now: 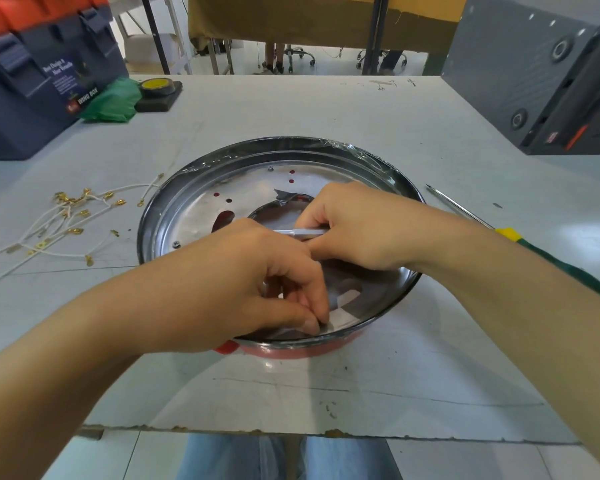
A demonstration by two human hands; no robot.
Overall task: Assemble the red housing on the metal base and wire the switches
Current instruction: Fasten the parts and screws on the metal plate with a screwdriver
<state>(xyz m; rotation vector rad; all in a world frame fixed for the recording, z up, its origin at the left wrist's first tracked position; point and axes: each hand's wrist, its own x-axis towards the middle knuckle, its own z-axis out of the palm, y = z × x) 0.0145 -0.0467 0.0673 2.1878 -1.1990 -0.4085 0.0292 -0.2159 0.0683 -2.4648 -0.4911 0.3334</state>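
The left hand [253, 285] is seen nearest the camera, its fingers curled and its thumb and fingertips pinched together at the near inner wall of the metal base [201, 216]; what is pinched there is too small to be made out. The right hand [357, 226] is held just beyond it, closed around a thin silvery tool [300, 232] whose tip points left over the middle of the base. The base is a shiny round pan-shaped part, placed at the centre of the table [395, 133], with small holes in its floor through which red shows. Clear film is wrapped over its far rim. The red housing [291, 351] is visible only as a strip under the near edge of the base, so the base is seated over it.

To the left of the base, a loose bundle of white wires [59, 223] with brass terminals is spread on the table. To the right, a screwdriver [520, 237] with a green and yellow handle is laid, partly hidden by the right forearm. At the far left, a dark blue toolbox [32, 95], a green bag [113, 100] and a roll of yellow tape [155, 86] on a black block are found. A grey case [534, 74] stands at the far right.
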